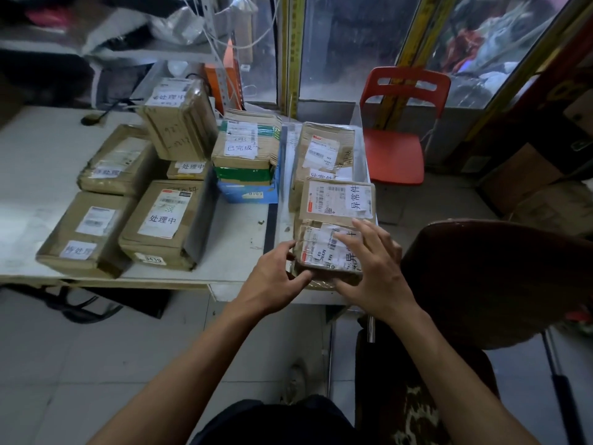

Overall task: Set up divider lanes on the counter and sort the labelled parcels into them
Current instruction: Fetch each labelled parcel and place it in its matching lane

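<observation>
A small cardboard parcel (321, 248) with white labels rests at the near end of the rightmost lane on the white counter (237, 252). My left hand (272, 281) grips its left near corner. My right hand (375, 268) lies flat over its right side and top. Behind it in the same lane lie two more labelled parcels (337, 200), (324, 149). Clear divider panels (284, 175), (361, 146) stand on either side of this lane. A stack of parcels (245, 146) fills the middle lane. Several brown parcels (163, 220), (83, 232) lie on the left.
A red plastic chair (398, 130) stands beyond the counter's right end. A dark brown chair back (497, 281) sits close to my right arm. A metal shelf (154, 49) with bags rises behind the counter. Cardboard boxes (526, 175) sit on the floor at right.
</observation>
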The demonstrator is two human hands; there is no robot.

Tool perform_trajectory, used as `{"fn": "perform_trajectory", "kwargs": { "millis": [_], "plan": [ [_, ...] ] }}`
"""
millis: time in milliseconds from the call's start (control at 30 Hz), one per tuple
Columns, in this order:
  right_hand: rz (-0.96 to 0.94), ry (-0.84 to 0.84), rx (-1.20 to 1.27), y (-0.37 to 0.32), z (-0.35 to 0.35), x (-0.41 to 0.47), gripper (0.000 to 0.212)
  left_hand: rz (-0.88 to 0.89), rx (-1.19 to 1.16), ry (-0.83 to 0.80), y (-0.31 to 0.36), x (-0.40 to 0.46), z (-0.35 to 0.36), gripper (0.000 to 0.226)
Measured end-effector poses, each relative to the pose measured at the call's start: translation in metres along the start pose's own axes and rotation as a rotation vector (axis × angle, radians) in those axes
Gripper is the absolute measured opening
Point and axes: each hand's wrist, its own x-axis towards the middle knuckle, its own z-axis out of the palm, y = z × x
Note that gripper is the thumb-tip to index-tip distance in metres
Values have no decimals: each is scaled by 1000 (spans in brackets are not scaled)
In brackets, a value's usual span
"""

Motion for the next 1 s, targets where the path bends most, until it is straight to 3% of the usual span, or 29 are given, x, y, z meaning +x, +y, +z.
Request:
{"fn": "perform_trajectory", "kwargs": {
  "millis": [300,600,800,933,1000],
  "plan": [
    [158,126,-46,-9,-5,-4,107,46,31,-1,0,-2,-11,99],
    [125,104,-64,-13,-3,-9,102,86,55,21,8,-4,-10,94],
    [-102,150,-65,-43,3,-1,68,65,64,32,-4,-14,-16,85],
    [-251,175,23,-87,16,17,22,81,94,148,-18,-32,-38,47],
    [-275,110,69,-119,25,29,13,55,75,265,-35,-46,-61,36]
  ]
}}
